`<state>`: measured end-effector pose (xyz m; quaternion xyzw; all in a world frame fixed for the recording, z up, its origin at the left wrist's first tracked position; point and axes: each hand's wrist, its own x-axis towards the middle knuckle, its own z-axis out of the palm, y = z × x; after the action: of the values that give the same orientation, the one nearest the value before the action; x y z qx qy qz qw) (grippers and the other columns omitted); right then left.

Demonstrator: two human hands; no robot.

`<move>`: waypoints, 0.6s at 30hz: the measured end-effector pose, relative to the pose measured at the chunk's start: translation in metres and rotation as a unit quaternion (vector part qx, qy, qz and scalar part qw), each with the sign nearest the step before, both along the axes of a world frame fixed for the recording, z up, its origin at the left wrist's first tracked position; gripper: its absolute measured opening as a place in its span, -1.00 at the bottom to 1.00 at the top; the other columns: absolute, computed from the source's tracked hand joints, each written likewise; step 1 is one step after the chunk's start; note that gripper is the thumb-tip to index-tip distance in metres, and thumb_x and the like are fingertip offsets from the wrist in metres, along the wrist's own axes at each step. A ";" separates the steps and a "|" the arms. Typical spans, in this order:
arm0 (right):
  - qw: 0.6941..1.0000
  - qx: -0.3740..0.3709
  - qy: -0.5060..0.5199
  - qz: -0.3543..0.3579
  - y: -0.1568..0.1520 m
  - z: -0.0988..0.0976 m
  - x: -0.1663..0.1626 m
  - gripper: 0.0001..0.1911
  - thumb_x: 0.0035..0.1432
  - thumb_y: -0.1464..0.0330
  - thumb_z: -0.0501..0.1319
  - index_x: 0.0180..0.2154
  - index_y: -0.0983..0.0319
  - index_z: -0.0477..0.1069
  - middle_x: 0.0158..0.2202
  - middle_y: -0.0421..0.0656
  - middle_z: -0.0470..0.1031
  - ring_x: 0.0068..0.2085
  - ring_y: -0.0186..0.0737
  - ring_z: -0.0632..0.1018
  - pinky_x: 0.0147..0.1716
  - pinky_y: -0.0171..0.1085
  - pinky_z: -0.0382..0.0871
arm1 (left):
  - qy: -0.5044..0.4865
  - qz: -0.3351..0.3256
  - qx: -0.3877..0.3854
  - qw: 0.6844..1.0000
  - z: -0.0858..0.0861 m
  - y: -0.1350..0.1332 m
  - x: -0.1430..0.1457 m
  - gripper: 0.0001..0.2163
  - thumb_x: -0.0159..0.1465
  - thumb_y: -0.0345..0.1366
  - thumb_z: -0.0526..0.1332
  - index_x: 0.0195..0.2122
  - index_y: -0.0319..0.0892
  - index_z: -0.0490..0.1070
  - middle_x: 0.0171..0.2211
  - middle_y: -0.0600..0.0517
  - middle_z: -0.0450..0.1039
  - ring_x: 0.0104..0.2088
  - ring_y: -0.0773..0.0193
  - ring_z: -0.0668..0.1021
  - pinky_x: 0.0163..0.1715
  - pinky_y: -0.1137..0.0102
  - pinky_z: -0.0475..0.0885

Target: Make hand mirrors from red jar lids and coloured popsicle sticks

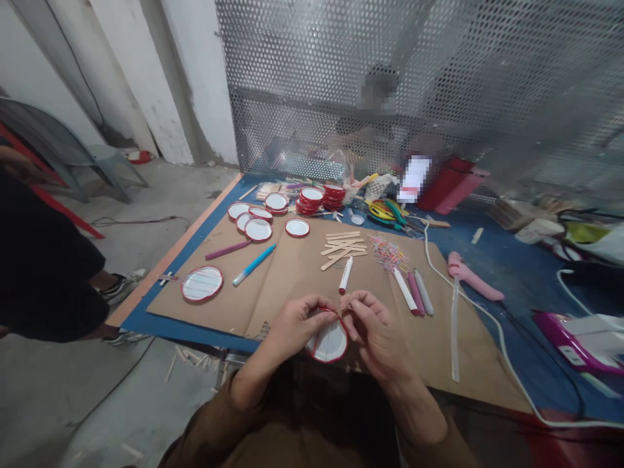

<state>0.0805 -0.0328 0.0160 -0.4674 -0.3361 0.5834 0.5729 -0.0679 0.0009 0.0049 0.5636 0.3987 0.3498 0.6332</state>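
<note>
My left hand (295, 325) is closed round a round white lid with a red rim (329, 342), held just above the near edge of the brown cardboard sheet (292, 273). My right hand (373, 325) pinches something thin at the lid's upper rim; I cannot make out what it is. The two hands touch over the lid. A white marker (345, 275) lies just beyond my fingers, and several wooden sticks (344, 246) lie further back.
More red-rimmed lids (258, 229) and stacks of them (311, 200) sit at the back left. A lid strung with bands (202, 284), a blue pen (253, 264), coloured rubber bands (387, 252), a pink glue gun (470, 276) with white cable, and scissors (385, 213) lie around. Another person's dark sleeve (43, 273) is at left.
</note>
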 end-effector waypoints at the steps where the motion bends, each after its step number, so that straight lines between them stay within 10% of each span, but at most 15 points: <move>1: 1.000 -0.006 0.010 -0.014 0.001 0.001 -0.002 -0.70 -0.01 0.17 0.37 -0.43 0.23 0.36 -0.65 -0.34 0.34 -0.70 -0.53 0.17 -0.71 -0.49 -0.01 | -0.002 0.003 -0.004 1.000 0.000 0.000 0.000 -0.75 0.11 -0.12 0.29 -0.32 -0.21 0.51 -0.43 0.06 0.48 -0.43 0.36 0.44 -0.40 0.50 0.33; 7: 0.999 0.009 -0.004 -0.046 -0.006 -0.007 -0.006 -0.70 0.04 0.18 0.34 -0.43 0.19 0.28 -0.64 -0.41 0.21 -0.70 -0.53 0.10 -0.73 -0.50 -0.03 | -0.022 0.064 -0.019 0.998 -0.001 -0.002 0.002 -0.78 0.10 -0.14 0.27 -0.36 -0.21 0.46 -0.48 0.09 0.44 -0.46 0.37 0.42 -0.43 0.49 0.32; 18: 0.927 0.079 -0.339 -0.138 -0.048 -0.028 -0.015 -0.74 0.24 0.16 0.15 -0.39 0.20 0.37 -0.50 -0.22 0.40 -0.50 -0.32 0.43 -0.53 -0.37 0.33 | 0.003 0.136 0.020 0.991 -0.006 -0.016 0.007 -0.83 0.18 -0.20 0.21 -0.33 -0.19 0.47 -0.41 0.06 0.49 -0.39 0.33 0.48 -0.37 0.47 0.34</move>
<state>0.0657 -0.0805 -0.0124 -0.6318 -0.4875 0.2771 0.5352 -0.0606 -0.0154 -0.0006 0.5179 0.4667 0.4385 0.5672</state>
